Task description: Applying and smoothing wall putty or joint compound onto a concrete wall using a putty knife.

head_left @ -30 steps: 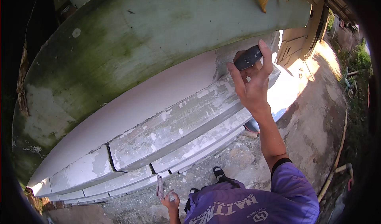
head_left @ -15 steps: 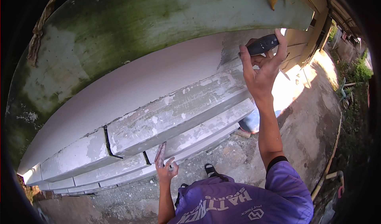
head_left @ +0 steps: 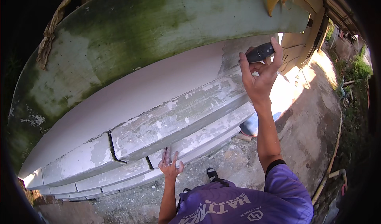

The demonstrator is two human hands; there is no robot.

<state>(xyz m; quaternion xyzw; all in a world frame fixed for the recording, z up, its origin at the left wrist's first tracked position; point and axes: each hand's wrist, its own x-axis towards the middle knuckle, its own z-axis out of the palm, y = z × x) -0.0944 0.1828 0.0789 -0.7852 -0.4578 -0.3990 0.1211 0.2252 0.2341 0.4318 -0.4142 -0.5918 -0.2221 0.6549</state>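
Right hand: your hand [head_left: 260,87] is partly closed, thumb and fingers gripping the dark handle [head_left: 260,52]; that grip matches half a second ago.
Dark handle: within your right fingers, beyond the palm, just right of the grey patch [head_left: 231,56] on the wall [head_left: 158,87].
Left hand: your fingers [head_left: 175,157] have spread from their earlier curl; this hand [head_left: 170,169] appears before the lower ledge [head_left: 194,137], contact unclear.
Slim plate: pinched at left earlier; whether you hold it now, I cannot tell.
Meaning: the right-side work seems uninterrupted; only your left grip looks altered.
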